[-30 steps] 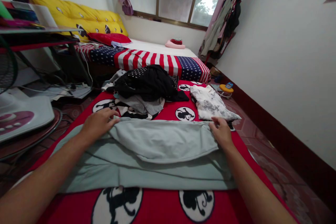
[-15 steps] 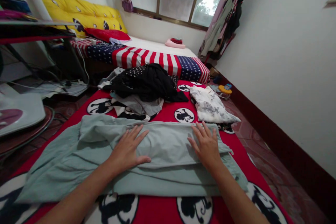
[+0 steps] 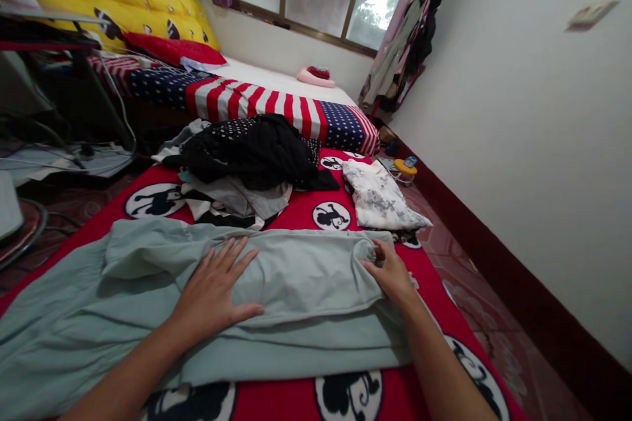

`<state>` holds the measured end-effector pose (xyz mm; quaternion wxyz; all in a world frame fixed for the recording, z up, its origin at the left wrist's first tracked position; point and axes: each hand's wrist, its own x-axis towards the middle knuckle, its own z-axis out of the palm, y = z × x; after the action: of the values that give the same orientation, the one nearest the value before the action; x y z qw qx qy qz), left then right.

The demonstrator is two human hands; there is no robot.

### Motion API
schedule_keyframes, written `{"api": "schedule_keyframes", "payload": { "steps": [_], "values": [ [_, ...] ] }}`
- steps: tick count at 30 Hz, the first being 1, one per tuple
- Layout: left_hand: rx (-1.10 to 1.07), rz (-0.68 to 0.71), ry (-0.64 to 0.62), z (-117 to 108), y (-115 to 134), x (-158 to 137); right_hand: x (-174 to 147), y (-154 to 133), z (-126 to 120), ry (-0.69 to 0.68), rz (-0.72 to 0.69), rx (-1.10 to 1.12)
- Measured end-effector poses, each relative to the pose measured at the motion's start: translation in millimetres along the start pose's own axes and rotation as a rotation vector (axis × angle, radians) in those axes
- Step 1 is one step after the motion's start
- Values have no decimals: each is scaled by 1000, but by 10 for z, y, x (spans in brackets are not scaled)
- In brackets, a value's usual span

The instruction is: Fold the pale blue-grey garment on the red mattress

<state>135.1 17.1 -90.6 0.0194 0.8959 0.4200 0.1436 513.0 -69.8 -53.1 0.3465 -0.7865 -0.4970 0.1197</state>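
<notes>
A pale green garment (image 3: 301, 276) lies spread lengthwise across the red patterned bedspread in front of me, its upper part folded over and wrinkled on the left. My left hand (image 3: 217, 289) rests flat on its middle with the fingers spread. At the garment's right end, my right hand (image 3: 390, 270) has its fingers curled round a gathered bit of the cloth, which bunches up beside the thumb. The fingertips are partly hidden by the fabric. What kind of garment it is I cannot tell.
Beyond the garment sits a heap of black and grey clothes (image 3: 257, 158). A folded white patterned garment (image 3: 385, 197) lies to its right. The red bedspread (image 3: 276, 401) has round monkey prints. Farther back is a bed with a stars-and-stripes cover (image 3: 257, 100); a white wall (image 3: 523, 145) runs along the right.
My right hand has gone from lying flat to gripping the cloth at the right end, which is now bunched. My left hand stays spread on the garment. The view has shifted right.
</notes>
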Motion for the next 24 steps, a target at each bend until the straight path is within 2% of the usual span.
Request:
{"api": "schedule_keyframes", "payload": {
  "steps": [3,5,8,11,13,14,17,20,24],
  "values": [
    [-22,4,12,-6,0,-9,-11,-64,-20,38,-56,-2],
    [-43,10,20,-6,-1,-10,12,-38,-123,103,-35,-26],
    [-66,4,26,-8,6,-8,57,19,-305,190,-21,-257],
    [-81,-18,4,-39,33,-9,47,-85,-319,303,-182,-523],
    [-97,-29,-14,-77,57,-10,-13,-264,-167,317,-346,-506],
    [-106,-35,-24,-98,68,-9,-60,-368,-48,273,-431,-456],
    [-142,-49,-52,-148,86,-2,-241,-629,396,24,-643,-358],
    [-185,-53,-48,-164,87,3,-392,-711,779,-132,-687,-425],
    [-280,-33,-2,-195,96,-35,-434,-630,973,-109,-675,-483]
  ]
}}
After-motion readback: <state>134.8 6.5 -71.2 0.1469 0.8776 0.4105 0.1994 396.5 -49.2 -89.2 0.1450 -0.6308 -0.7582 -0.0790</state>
